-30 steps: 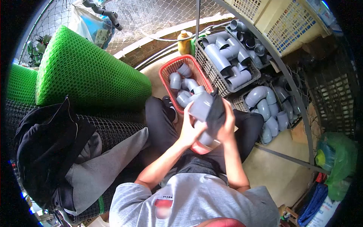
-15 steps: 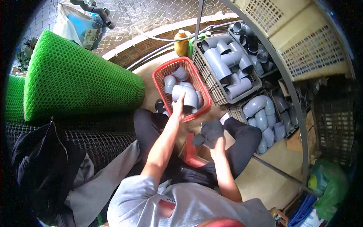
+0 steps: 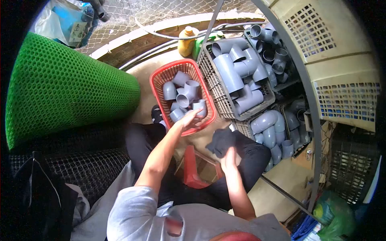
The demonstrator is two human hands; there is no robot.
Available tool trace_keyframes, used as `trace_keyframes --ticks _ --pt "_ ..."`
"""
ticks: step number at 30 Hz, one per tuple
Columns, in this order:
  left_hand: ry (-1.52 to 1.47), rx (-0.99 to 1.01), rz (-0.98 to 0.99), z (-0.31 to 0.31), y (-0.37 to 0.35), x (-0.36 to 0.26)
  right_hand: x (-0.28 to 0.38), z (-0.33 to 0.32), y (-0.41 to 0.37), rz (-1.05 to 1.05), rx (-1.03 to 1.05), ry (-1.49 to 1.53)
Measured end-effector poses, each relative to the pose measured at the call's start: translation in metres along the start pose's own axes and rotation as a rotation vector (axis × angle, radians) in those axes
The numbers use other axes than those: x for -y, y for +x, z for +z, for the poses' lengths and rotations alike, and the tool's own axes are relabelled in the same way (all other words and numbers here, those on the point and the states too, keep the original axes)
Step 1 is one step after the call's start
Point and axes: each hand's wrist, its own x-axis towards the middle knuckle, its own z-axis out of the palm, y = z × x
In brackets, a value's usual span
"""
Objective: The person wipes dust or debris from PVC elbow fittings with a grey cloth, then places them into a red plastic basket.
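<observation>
My left hand [image 3: 190,119] is over the near end of a red plastic basket [image 3: 156,99]. Its fingers are stretched apart beside a grey pipe elbow [image 3: 200,107], and nothing shows in its grip. Several grey pipe fittings lie loose in that basket, among them a tee fitting [image 3: 189,93] on top. My right hand [image 3: 229,159], above my right thigh, is closed around a dark cloth [image 3: 222,142]. Between my legs stands a small red stool-like object [image 3: 192,170], partly hidden.
Right of the basket, a dark crate [image 3: 217,82] holds grey tees, and pipe elbows [image 3: 265,122] fill another crate. A green mesh roll [image 3: 72,92] lies at left. A yellow bottle [image 3: 186,44] stands behind the basket. A metal bar [image 3: 307,92] and cream crates [image 3: 348,96] rise at right.
The large grey fitting my left hand was holding over the basket has been let go among the others. That hand has opened and drawn lower. My right hand still holds the cloth.
</observation>
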Motion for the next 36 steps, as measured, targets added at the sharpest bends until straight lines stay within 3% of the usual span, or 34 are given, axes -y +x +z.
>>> trace_keyframes --ticks 1,3,5,7,9,11,12,13,15,17,20,23,26,28,31,33,35,36 --pt "-0.042 0.149 -0.022 0.029 -0.026 -0.016 -0.028 -0.022 0.031 -0.058 -0.025 0.013" --pt "0.082 0.172 0.012 0.071 -0.074 -0.042 -0.027 -0.018 0.055 -0.175 0.061 -0.279" --pt "0.328 0.282 0.211 0.051 -0.050 -0.023 0.005 -0.008 0.075 -0.102 0.158 -0.636" --pt "0.566 0.202 0.339 0.029 -0.062 -0.040 0.062 0.036 0.076 -0.048 0.231 -0.634" --pt "0.601 0.261 0.432 0.010 -0.074 -0.063 0.100 0.026 0.104 -0.317 0.158 -0.798" --pt "0.699 0.157 0.446 0.007 -0.086 -0.087 0.145 -0.009 0.158 -0.543 0.030 -0.826" --pt "0.772 0.031 0.409 0.012 -0.090 -0.095 0.171 -0.024 0.186 -0.578 -0.091 -0.783" --pt "0.758 0.042 0.402 0.012 -0.087 -0.097 0.200 -0.037 0.210 -0.598 -0.172 -0.814" --pt "0.979 -0.077 0.607 0.011 -0.075 -0.095 0.252 -0.067 0.266 -0.480 -0.331 -0.617" --pt "0.907 -0.021 0.560 0.011 -0.069 -0.092 0.289 -0.102 0.323 -0.424 -0.379 -0.522" --pt "0.871 -0.016 0.481 0.011 -0.072 -0.093 0.322 -0.135 0.397 -0.332 -0.341 -0.562" --pt "0.844 0.012 0.394 0.000 -0.076 -0.101 0.340 -0.158 0.459 -0.282 -0.282 -0.354" --pt "0.735 -0.083 0.300 -0.026 -0.066 -0.090 0.366 -0.180 0.524 -0.249 -0.232 -0.038" --pt "0.750 -0.223 0.288 -0.043 -0.059 -0.074 0.376 -0.176 0.541 -0.304 -0.245 0.074" --pt "0.734 -0.198 0.256 -0.047 -0.058 -0.065 0.385 -0.190 0.577 -0.338 -0.354 0.106" --pt "0.679 -0.125 0.193 -0.046 -0.055 -0.059 0.411 -0.256 0.616 -0.389 -0.280 0.000" --pt "0.695 -0.078 0.206 -0.037 -0.056 -0.065 0.416 -0.249 0.599 -0.381 -0.281 0.007" --pt "0.705 -0.076 0.209 -0.034 -0.058 -0.067 0.407 -0.226 0.571 -0.443 -0.431 -0.031"
